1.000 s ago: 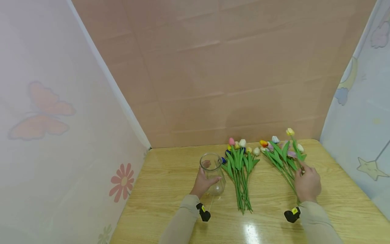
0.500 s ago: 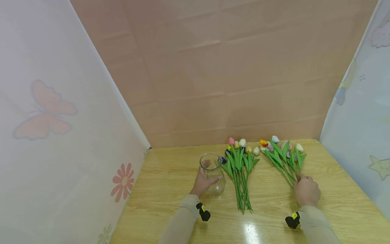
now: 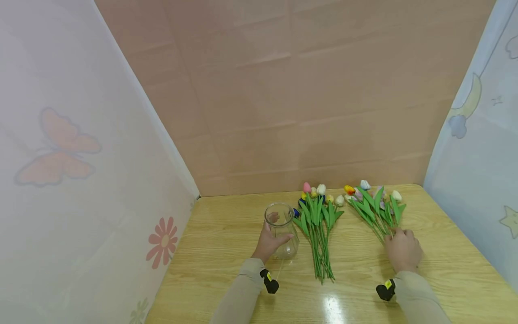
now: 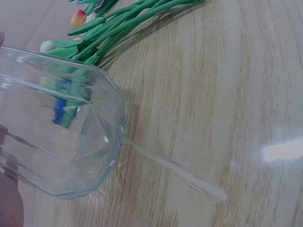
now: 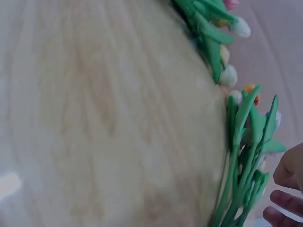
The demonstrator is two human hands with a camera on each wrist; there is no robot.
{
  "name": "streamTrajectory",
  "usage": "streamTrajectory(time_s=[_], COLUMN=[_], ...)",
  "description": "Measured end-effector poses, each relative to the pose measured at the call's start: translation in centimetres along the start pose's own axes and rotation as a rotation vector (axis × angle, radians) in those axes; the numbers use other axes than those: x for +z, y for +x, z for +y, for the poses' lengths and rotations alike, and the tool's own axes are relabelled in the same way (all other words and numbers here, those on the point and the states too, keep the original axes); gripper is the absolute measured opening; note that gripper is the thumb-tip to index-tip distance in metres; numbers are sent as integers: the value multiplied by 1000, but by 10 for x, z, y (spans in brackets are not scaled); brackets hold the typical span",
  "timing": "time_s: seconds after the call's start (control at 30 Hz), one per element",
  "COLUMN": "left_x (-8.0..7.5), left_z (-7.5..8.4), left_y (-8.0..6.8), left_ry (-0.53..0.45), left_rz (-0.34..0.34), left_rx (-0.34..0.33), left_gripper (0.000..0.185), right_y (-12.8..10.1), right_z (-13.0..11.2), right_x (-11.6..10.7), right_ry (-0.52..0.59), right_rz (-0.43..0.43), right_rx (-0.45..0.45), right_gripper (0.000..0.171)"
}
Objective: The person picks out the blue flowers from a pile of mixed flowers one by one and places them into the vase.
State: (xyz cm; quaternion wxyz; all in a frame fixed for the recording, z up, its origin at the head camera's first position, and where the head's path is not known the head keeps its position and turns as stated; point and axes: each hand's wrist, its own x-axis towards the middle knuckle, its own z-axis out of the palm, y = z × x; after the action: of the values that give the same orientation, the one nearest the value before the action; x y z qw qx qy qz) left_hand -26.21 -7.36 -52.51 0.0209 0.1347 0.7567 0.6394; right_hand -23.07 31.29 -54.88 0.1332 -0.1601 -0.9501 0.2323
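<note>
gripping the clear glass vase [image 3: 282, 230] with the left hand [image 3: 269, 242], fingers curling round its wall, thumb on the near side; standing upright on the wooden table [image 3: 226, 243], vase showing faceted sides in the left wrist view [image 4: 57, 127]. resting the right hand [image 3: 402, 249] on the lower stems of the right bunch of tulips [image 3: 374, 208], fingers bending over the stems; not showing whether pinching a stem or merely lying on top, so grip unclear. lying flat between the two hands, a second bunch of tulips [image 3: 319, 225], just beside the vase, heads pointing away from the hands. appearing in the right wrist view, fingertips [image 5: 284, 201] close against green leaves [image 5: 244, 156]. wearing beige sleeves [image 3: 243, 292] and small black wrist devices [image 3: 270, 283].
</note>
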Motion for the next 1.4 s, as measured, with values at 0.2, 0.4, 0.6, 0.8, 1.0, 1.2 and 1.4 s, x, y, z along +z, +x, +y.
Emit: streamTrajectory(time_s=[0.2,0.4,0.6,0.8,1.0,1.2,1.4], left_x=[-1,-1,0,1,0,1,0], left_z=[0,1,0,-5,-3,0,0], left_y=[0,-1,0,1,0,-2,-1], left_ry=[-5,-4,-10,-20,-21,-14,-9], left_rz=[-2,-9,-10,-2,3,1,7], left_rx=[-4,-8,-3,14,5,-1,10], left_gripper=[78,80,78,76,80,83,82], right_y=[8,8,-3,-23,-36,-41,-41], right_z=[-27,-62,-97,-124,-135,-136,-145], right_x=[4,21,43,72,89,95,96], right_ry=[51,52,51,26,35,-18,-90], right_rz=[99,208,164,-7,-291,-342,-312], right_rx=[-113,-362,-550,-620,-456,-406,-378], right_gripper=[35,26,19,15,9,21,36])
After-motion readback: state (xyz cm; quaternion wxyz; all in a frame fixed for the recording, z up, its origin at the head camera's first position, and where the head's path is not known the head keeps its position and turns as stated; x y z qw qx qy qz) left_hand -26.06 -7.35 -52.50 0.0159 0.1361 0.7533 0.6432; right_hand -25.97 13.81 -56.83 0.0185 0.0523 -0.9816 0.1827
